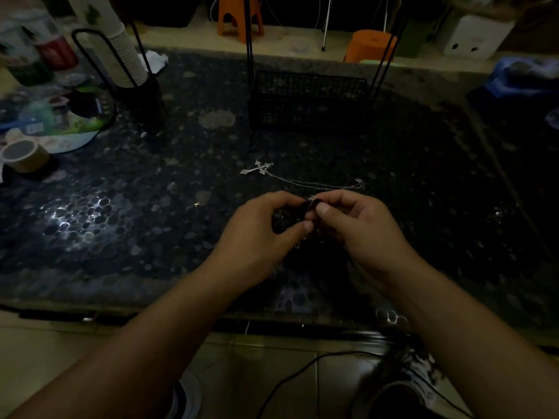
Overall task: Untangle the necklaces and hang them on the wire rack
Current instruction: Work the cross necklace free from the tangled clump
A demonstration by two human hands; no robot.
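Dim pebble-patterned table [127, 213]: a dark tangled necklace [298, 214] is pinched between left hand [260, 234] and right hand [360, 228], seemingly to be teased apart before the wire rack [308, 101] is used.

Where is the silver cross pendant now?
The cross pendant lies on the dark table, centre, between the wire rack and both hands.

The room is dim. A dark pebble-patterned table [127, 207] catches glare near its left. Beyond its far edge stand two orange stools [240, 18] on a pale floor [290, 40]; near, glossy tiles [239, 367], perhaps beige.
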